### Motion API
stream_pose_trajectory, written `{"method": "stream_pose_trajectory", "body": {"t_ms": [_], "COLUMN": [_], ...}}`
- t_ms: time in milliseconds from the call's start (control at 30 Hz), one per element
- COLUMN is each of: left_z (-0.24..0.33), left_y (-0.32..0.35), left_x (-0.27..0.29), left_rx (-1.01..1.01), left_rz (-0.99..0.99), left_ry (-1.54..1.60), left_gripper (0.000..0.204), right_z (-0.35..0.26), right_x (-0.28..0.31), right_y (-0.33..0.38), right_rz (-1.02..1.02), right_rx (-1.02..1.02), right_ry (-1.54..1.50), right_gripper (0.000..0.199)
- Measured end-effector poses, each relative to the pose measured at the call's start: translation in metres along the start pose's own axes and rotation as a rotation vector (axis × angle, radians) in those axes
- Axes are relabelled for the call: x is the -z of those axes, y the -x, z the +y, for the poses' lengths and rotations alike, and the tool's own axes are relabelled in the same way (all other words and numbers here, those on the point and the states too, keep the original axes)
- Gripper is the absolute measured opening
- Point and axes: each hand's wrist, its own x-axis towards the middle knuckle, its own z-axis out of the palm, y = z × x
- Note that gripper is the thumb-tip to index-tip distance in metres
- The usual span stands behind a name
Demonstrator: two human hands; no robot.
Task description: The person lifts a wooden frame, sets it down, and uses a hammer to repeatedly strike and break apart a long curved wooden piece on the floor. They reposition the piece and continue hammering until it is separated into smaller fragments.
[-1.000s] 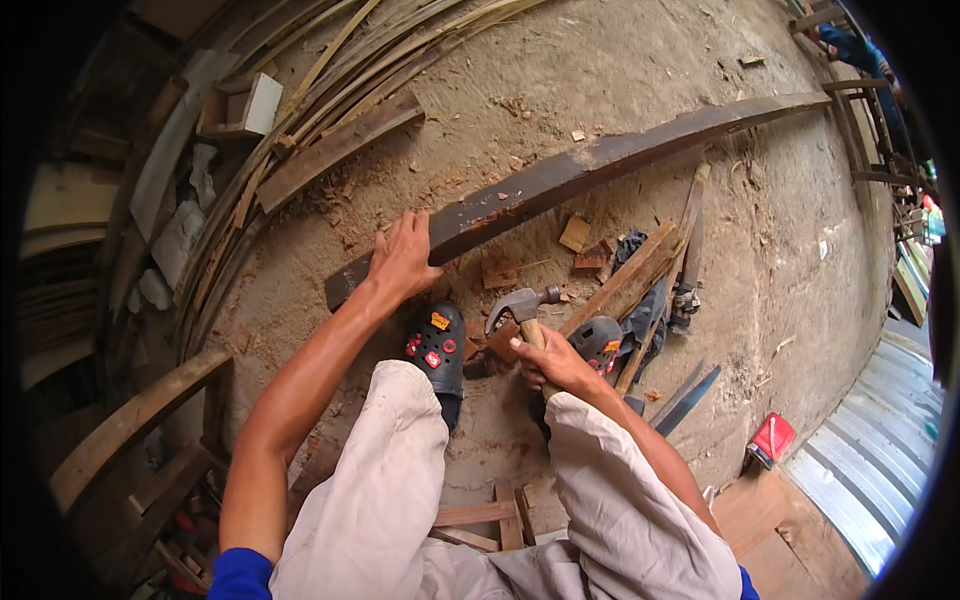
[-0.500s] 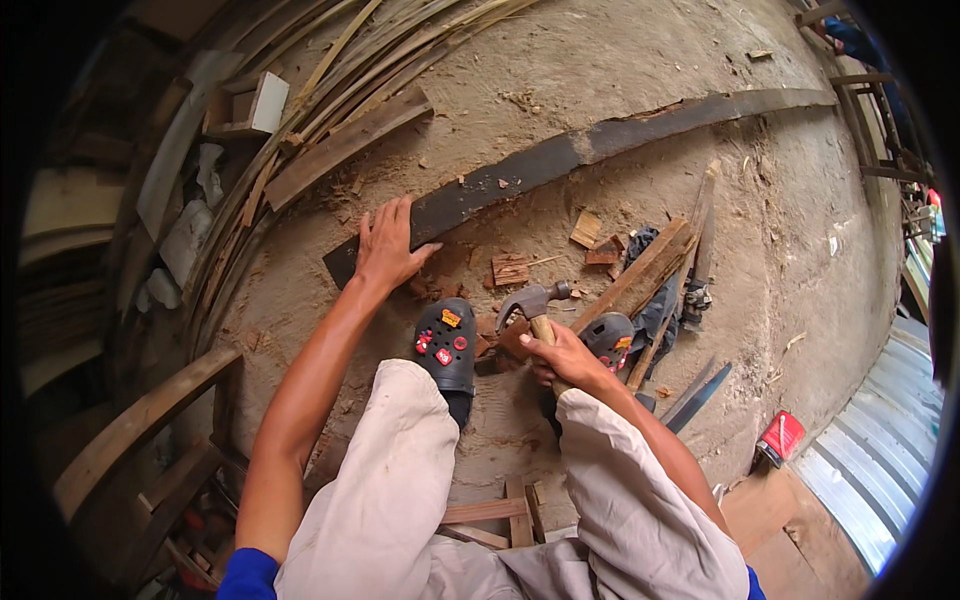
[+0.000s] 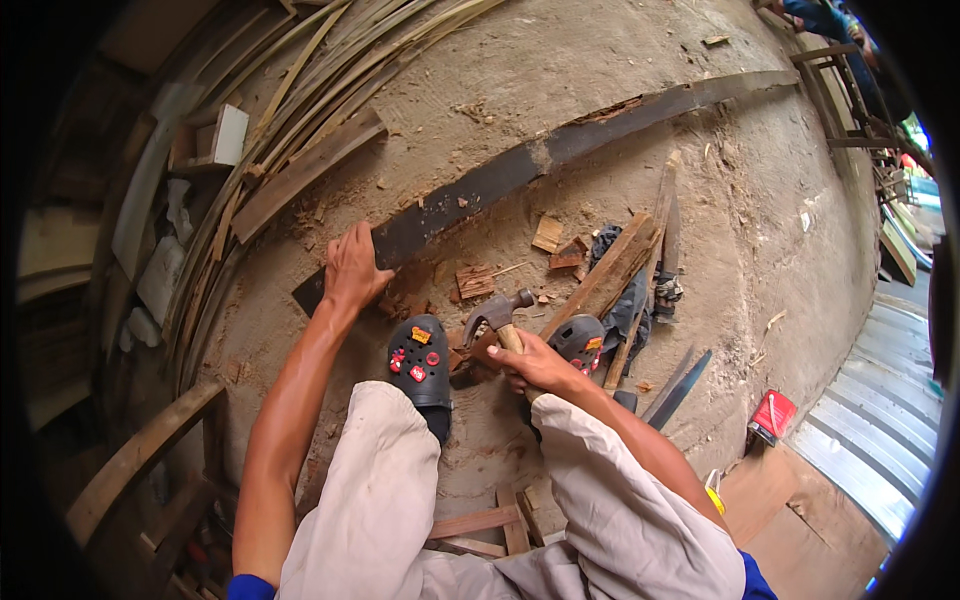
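A long dark wooden plank [image 3: 460,198] runs from the left of centre toward the far right, its far edge ragged in places. My left hand [image 3: 354,270] grips it close to its near-left end, fingers curled over the far edge and thumb on the near side. In my right hand [image 3: 530,362] is a claw hammer [image 3: 498,312], held by its wooden handle just below the head. The hammer head hangs between my two dark clogs [image 3: 420,365], over some reddish wood pieces. My right clog [image 3: 580,340] is partly hidden by the right hand.
Wood offcuts [image 3: 475,281] lie before my feet. A rough timber piece [image 3: 610,270], dark cloth [image 3: 628,315] and a blade [image 3: 682,388] are at the right. Long wood strips [image 3: 300,105] line the left. A red can [image 3: 771,415] stands near corrugated metal sheeting [image 3: 870,440].
The whole view has shifted, so most things sit further left in it. My left hand's fingers are more bunched around the plank. The hammer stays in my right hand.
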Motion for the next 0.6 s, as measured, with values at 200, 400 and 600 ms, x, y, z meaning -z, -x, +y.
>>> {"method": "stream_pose_trajectory", "body": {"t_ms": [200, 400, 600], "left_z": [0.003, 0.009, 0.032], "left_y": [0.024, 0.030, 0.059], "left_x": [-0.026, -0.026, -0.035], "left_rx": [-0.175, -0.153, -0.087], "left_rz": [0.310, 0.323, 0.317], "left_ry": [-0.133, -0.117, 0.010], "left_gripper": [0.082, 0.084, 0.068], "right_z": [0.000, 0.000, 0.002], "right_x": [0.002, 0.001, 0.001], "right_y": [0.002, 0.001, 0.000], "right_rz": [-0.006, -0.003, -0.007], "right_rx": [0.013, 0.029, 0.044], "right_ry": [0.044, 0.045, 0.041], "right_gripper": [0.036, 0.034, 0.033]}}
